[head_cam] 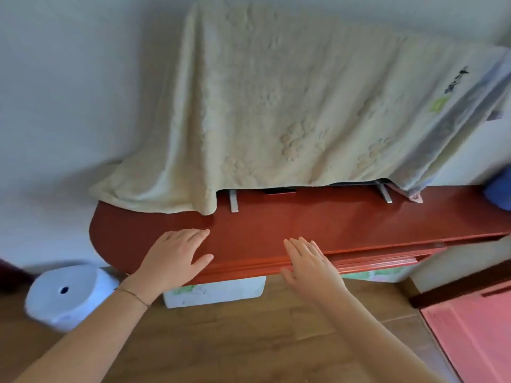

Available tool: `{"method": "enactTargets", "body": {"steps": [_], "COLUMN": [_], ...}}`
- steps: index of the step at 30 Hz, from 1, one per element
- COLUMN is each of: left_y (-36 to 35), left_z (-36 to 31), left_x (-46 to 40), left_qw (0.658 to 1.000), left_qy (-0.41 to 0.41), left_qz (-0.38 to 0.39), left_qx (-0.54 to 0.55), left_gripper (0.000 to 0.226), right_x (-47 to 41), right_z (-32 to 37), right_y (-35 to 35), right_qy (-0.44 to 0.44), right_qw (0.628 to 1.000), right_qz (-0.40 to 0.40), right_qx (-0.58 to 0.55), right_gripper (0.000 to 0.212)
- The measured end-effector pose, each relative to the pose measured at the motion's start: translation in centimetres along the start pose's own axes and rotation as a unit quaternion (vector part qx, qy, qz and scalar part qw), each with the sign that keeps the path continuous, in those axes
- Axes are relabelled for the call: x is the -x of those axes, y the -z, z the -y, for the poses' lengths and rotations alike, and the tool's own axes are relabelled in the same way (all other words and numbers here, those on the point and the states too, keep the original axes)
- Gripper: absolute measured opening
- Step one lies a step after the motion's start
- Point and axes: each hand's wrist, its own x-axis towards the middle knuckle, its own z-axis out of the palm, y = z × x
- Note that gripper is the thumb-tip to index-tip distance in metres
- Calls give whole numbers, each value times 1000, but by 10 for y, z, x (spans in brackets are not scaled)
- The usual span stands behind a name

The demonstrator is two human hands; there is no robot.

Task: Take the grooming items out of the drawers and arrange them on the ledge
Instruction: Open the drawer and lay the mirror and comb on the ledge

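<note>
The ledge (276, 230) — a red-brown wooden top with a rounded left end — ran with its long axis from about 9 o'clock to 3 o'clock across the middle of the view, rising slightly toward the right. No grooming items showed on it. Under its front lip, at about 4 o'clock, a drawer (387, 262) stood slightly out; its contents could not be seen.

The left hand (174, 258) lay palm-down on the ledge near its left end, fingers straight and together, thumb spread, holding nothing. The right hand (309, 268) rested over the front edge, fingers straight and pointing toward 11 o'clock, thumb below the lip — also holding nothing. A thin bracelet (135, 295) circled the left wrist.

At 12 o'clock a cream blanket (262, 106) with embossed paw prints draped a flat object whose two grey feet (233, 201) stood on the ledge. Black writing at 2 o'clock on a second cloth (456, 87) was too blurred to read. On the wood floor (249, 341), a white round appliance (69, 294) sat at 8 o'clock, a white box (215, 295) lay beneath the ledge, and a pink panel (475, 335) filled 4 o'clock.
</note>
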Motion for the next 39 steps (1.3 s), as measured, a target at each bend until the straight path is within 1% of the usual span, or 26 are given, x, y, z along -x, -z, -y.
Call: {"method": "enactTargets", "body": {"steps": [2, 6, 9, 11, 12, 13, 14, 15, 16, 17, 18, 20, 21, 22, 26, 27, 28, 30, 31, 32, 33, 34, 36, 37, 39], "left_y": [-4, -15, -21, -26, -30, -35, -40, -45, -51, -58, -68, -91, -105, -120, -175, -186, -198, -218, -228, -236, -242, -245, -245, -243, -242], "left_z": [3, -1, -10, -17, -21, -26, -31, -37, -40, -42, -42, -39, -37, -33, -17, -13, -8, 1, 7, 11, 14, 15, 12, 9, 4], "left_x": [11, 31, 41, 47, 50, 52, 52, 51, 49, 45, 42, 37, 35, 32, 15, 9, 3, -7, -11, -14, -16, -19, -24, -27, -32], "left_qw": [999, 996, 990, 986, 982, 974, 955, 923, 875, 811, 733, 564, 496, 447, 310, 292, 291, 315, 315, 304, 287, 266, 213, 189, 161], "left_qy": [32, 87, 141, 167, 182, 204, 237, 276, 320, 368, 413, 470, 486, 499, 535, 545, 558, 586, 594, 598, 596, 588, 556, 538, 524], "left_qz": [-12, -17, -14, -5, -1, -1, -4, -10, -16, -21, -27, -30, -34, -36, -45, -47, -48, -53, -62, -73, -87, -100, -128, -141, -160], "left_qx": [-1, 2, 13, 29, 51, 101, 177, 268, 363, 455, 540, 678, 719, 742, 785, 784, 775, 744, 738, 738, 744, 757, 794, 809, 821], "left_gripper": [76, 74, 61, 60, 58, 55, 51, 47, 42, 37, 34, 33, 34, 36, 44, 46, 47, 50, 51, 52, 54, 55, 56, 56, 54], "right_x": [-15, -33, -43, -46, -47, -46, -46, -47, -49, -53, -57, -67, -71, -75, -89, -94, -99, -111, -117, -123, -129, -133, -137, -137, -132], "right_z": [4, 9, 6, 3, 1, -1, -3, -4, -6, -6, -7, -9, -10, -12, -14, -14, -14, -16, -17, -18, -18, -18, -16, -16, -16], "right_y": [-4, -17, -28, -32, -36, -39, -42, -47, -55, -66, -78, -101, -114, -128, -176, -187, -197, -216, -223, -229, -233, -236, -244, -247, -251], "right_qy": [41, 99, 129, 139, 133, 118, 91, 54, 6, -50, -111, -233, -275, -308, -416, -442, -465, -495, -502, -506, -502, -493, -482, -477, -476], "right_qw": [999, 994, 990, 988, 986, 981, 969, 949, 918, 877, 826, 705, 651, 609, 491, 467, 448, 417, 403, 388, 371, 354, 313, 306, 310], "right_qz": [6, 30, 56, 70, 81, 98, 121, 151, 186, 217, 238, 268, 274, 274, 226, 209, 191, 161, 149, 134, 117, 96, 52, 40, 36], "right_qx": [17, 38, 31, -11, -58, -120, -194, -273, -350, -426, -498, -614, -652, -678, -731, -737, -740, -745, -750, -759, -772, -789, -817, -823, -822], "right_gripper": [61, 60, 60, 59, 57, 55, 53, 50, 45, 37, 29, 16, 15, 16, 18, 16, 14, 13, 13, 11, 9, 14, 26, 27, 25]}}
